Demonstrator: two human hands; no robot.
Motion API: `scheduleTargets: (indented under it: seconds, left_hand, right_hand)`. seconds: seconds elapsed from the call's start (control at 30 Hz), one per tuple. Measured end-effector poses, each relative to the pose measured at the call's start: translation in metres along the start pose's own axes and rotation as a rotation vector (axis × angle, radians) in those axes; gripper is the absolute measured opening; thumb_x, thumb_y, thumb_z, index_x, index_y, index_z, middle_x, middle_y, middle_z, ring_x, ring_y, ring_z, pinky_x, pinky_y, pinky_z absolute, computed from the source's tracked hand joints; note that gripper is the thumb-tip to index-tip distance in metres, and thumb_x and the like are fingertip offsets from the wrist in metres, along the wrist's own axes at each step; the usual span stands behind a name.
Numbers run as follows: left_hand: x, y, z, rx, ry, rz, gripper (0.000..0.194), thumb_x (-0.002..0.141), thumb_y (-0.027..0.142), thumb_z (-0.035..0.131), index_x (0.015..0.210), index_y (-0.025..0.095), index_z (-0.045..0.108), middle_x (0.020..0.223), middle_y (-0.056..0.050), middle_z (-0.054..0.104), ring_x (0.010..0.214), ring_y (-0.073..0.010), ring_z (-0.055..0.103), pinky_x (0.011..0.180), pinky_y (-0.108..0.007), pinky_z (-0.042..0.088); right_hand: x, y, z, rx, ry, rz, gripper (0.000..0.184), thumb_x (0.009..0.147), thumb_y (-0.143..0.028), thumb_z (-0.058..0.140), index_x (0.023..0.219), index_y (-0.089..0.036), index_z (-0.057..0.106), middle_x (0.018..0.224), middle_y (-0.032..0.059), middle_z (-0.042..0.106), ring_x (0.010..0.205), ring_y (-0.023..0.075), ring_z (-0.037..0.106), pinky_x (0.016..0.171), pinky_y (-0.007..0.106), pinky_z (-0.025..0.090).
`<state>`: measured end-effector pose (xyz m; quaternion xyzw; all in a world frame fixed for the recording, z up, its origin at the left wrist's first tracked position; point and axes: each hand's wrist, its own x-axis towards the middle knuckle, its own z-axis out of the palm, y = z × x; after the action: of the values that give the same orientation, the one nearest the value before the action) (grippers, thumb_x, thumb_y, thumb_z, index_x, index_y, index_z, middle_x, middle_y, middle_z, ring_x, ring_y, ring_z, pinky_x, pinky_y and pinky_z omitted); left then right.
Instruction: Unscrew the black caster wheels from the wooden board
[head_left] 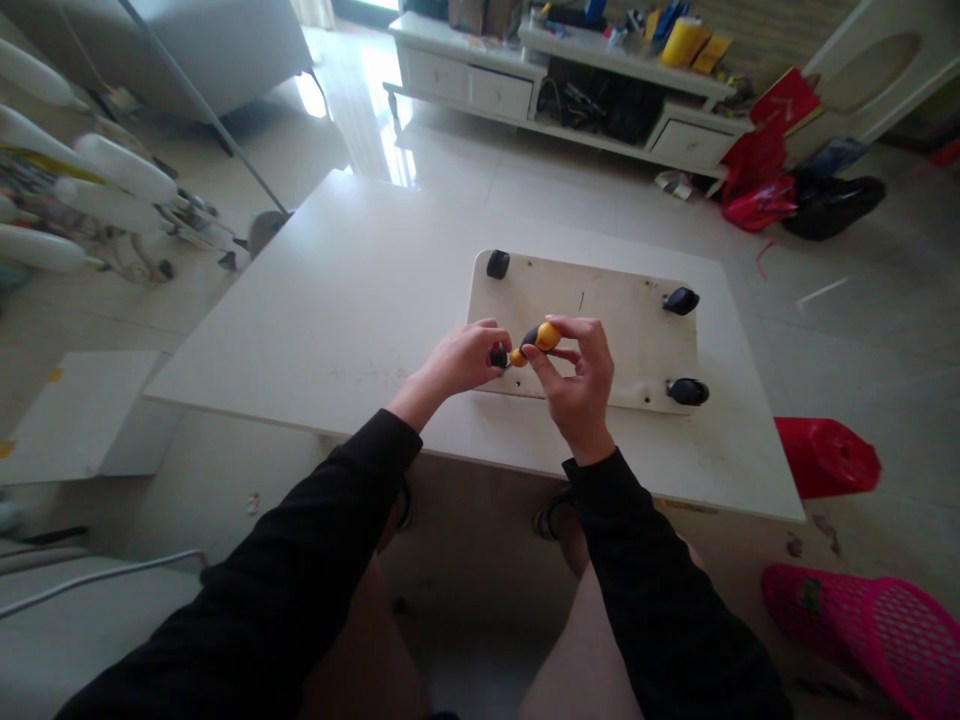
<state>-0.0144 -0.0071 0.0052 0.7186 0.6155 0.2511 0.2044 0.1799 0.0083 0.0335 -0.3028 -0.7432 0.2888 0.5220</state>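
A pale rectangular board (592, 345) lies on the white table (337, 290), with black caster wheels at its corners. My left hand (474, 355) has its fingers closed around the near-left caster (498, 356). In my right hand (581, 375) is a screwdriver (541, 338) with a yellow and black handle, tilted so its tip end points down toward that same caster. The tip itself is mostly hidden by my fingers. The far-left caster (498, 264), far-right caster (681, 301) and near-right caster (687, 391) stand untouched on the board.
Past the table is a white TV cabinet (465, 90) with tools and boxes on top. Red and black bags (757, 195) sit on the floor at the right. A red bin (829, 457) and a pink basket (862, 630) stand near the table's right end. At left is a white box (82, 415).
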Motion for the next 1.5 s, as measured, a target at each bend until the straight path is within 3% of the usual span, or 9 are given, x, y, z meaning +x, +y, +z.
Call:
scheduleTargets:
  seconds: [0.13,0.2,0.37,0.53,0.67,0.93,1.13,1.3,1.5]
  left_hand:
    - [0.0,0.003,0.001,0.047,-0.04,-0.006,0.011,0.084,0.023,0.076,0.095,0.021,0.079,0.098,-0.004,0.066,0.07,-0.0125,0.055,0.065,-0.029,0.038]
    - [0.0,0.003,0.003,0.073,-0.056,-0.006,0.008,0.088,0.027,0.076,0.093,0.022,0.079,0.099,-0.004,0.066,0.069,-0.012,0.054,0.064,-0.03,0.036]
    - [0.003,-0.001,0.008,0.07,-0.058,0.002,0.014,0.093,0.033,0.074,0.088,0.024,0.082,0.096,-0.003,0.067,0.068,-0.012,0.053,0.065,-0.031,0.035]
    - [0.005,0.0,0.009,0.066,-0.021,-0.071,0.014,0.088,0.032,0.077,0.081,0.02,0.08,0.093,-0.005,0.068,0.069,-0.0131,0.054,0.062,-0.031,0.031]
    - [0.006,0.002,0.008,0.08,-0.03,-0.081,0.019,0.088,0.034,0.075,0.077,0.018,0.076,0.095,-0.005,0.069,0.069,-0.013,0.052,0.061,-0.031,0.029]
    - [0.005,-0.002,0.009,0.03,-0.053,-0.029,0.006,0.086,0.025,0.078,0.083,0.021,0.08,0.096,-0.003,0.07,0.069,-0.0121,0.053,0.064,-0.03,0.033]
    - [0.005,0.002,0.009,0.065,-0.033,-0.035,0.011,0.09,0.023,0.07,0.083,0.019,0.077,0.096,-0.005,0.07,0.075,-0.0146,0.057,0.065,-0.03,0.034]
    - [0.006,-0.002,0.007,-0.014,-0.068,0.032,0.009,0.087,0.02,0.071,0.08,0.017,0.076,0.096,-0.005,0.069,0.073,-0.0128,0.055,0.065,-0.029,0.036]
    - [0.007,-0.005,0.013,-0.03,-0.029,-0.006,0.008,0.088,0.018,0.068,0.085,0.017,0.076,0.097,-0.006,0.072,0.08,-0.0152,0.06,0.07,-0.029,0.04]
  right_hand:
    - [-0.002,0.004,0.0,0.021,-0.037,-0.034,0.039,0.098,-0.019,0.059,0.133,-0.033,0.063,0.129,0.0039,0.071,0.117,0.0207,0.07,0.09,0.038,0.068]
    - [-0.001,0.004,0.0,0.006,-0.037,-0.08,0.04,0.097,-0.016,0.055,0.133,-0.031,0.063,0.127,0.0048,0.071,0.115,0.0207,0.07,0.091,0.039,0.066]
    - [0.001,0.003,0.002,-0.091,0.013,-0.154,0.03,0.094,-0.023,0.069,0.123,-0.03,0.067,0.115,0.0038,0.067,0.106,0.0209,0.068,0.088,0.042,0.065]
    - [-0.001,0.007,0.005,-0.029,0.03,-0.108,0.042,0.09,-0.025,0.078,0.128,-0.033,0.062,0.116,0.0017,0.066,0.102,0.0189,0.071,0.081,0.036,0.064]
    - [-0.003,0.01,0.007,-0.026,-0.009,-0.098,0.04,0.089,-0.027,0.081,0.124,-0.032,0.063,0.114,0.0005,0.069,0.101,0.0183,0.071,0.081,0.035,0.064]
    - [-0.005,0.007,0.008,-0.025,-0.002,-0.086,0.04,0.093,-0.022,0.066,0.131,-0.032,0.06,0.122,0.0036,0.072,0.108,0.0203,0.073,0.085,0.038,0.067]
    - [-0.003,0.004,0.01,-0.007,-0.003,-0.107,0.043,0.086,-0.027,0.081,0.125,-0.031,0.063,0.113,0.0016,0.067,0.102,0.0181,0.07,0.08,0.033,0.066]
    - [-0.005,0.007,0.011,-0.009,0.003,-0.083,0.042,0.088,-0.029,0.08,0.126,-0.032,0.061,0.113,0.001,0.066,0.101,0.0179,0.07,0.079,0.033,0.066]
    - [-0.006,0.007,0.011,-0.016,-0.013,-0.086,0.044,0.087,-0.025,0.08,0.126,-0.032,0.061,0.115,0.0003,0.067,0.103,0.0172,0.07,0.08,0.032,0.065]
